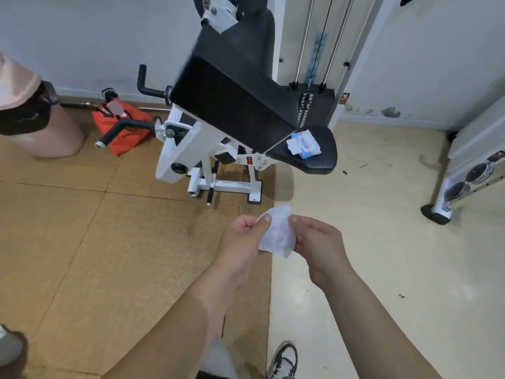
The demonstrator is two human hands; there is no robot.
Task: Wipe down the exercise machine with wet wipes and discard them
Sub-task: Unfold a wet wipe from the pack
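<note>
In the head view, at mid-frame above the seam of the brown and cream tiled floor (82, 242), the thin, white, crumpled wet wipe (277, 233) is held in the air between both hands, well apart from the machine. The left hand (243, 236) pinches its left edge between thumb and curled fingers. The right hand (319, 247) pinches the right edge in the same way. Judged from its limp folds, the wipe is very light and soft, with no stiffness. It will sag wherever it is unsupported, is probably damp enough to cling to itself, and might tear if pulled hard at one corner. Recommended hold: opposite edges to spread it, then flat under the palm for wiping. Appearance: white, slightly translucent, creased, only partly unfolded; soiling cannot be judged at this sharpness. The black-padded, white-framed exercise machine (235, 105) stands beyond the hands. Its pads look matt and firm, suited to a pressing stroke. A blue-and-white soft pack of wet wipes (304, 144) lies on the machine's rounded black seat (319, 160), its flap apparently open. No bin can be identified.
</note>
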